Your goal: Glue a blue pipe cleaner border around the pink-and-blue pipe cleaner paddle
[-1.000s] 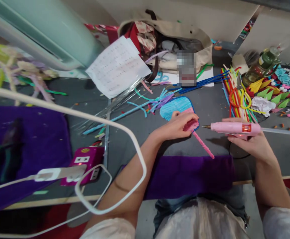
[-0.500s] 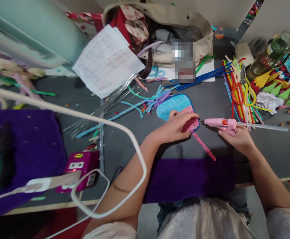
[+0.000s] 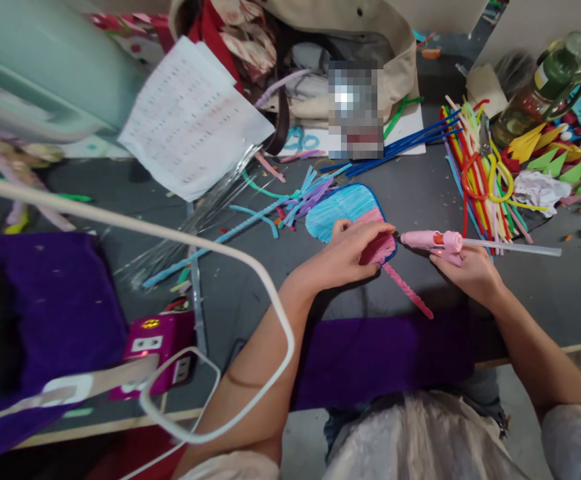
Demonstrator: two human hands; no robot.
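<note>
My left grip (image 3: 353,252) pinches the light, likely soft piece (image 3: 343,210) edgewise; my right grip (image 3: 474,273) clasps the stiffer gun's handle (image 3: 449,257).

Single view — worn on person's head, facing forward and steeply down; shirt (image 3: 410,443) close at bottom edge, left hand (image 3: 355,255) and right hand (image 3: 473,272) mid-frame — bag (image 3: 395,43) farther, top edge.

Bare tabletop (image 3: 438,197) is exposed between the blue-and-pink piece (image 3: 345,207) and the upright-fanned stems (image 3: 480,180).
</note>
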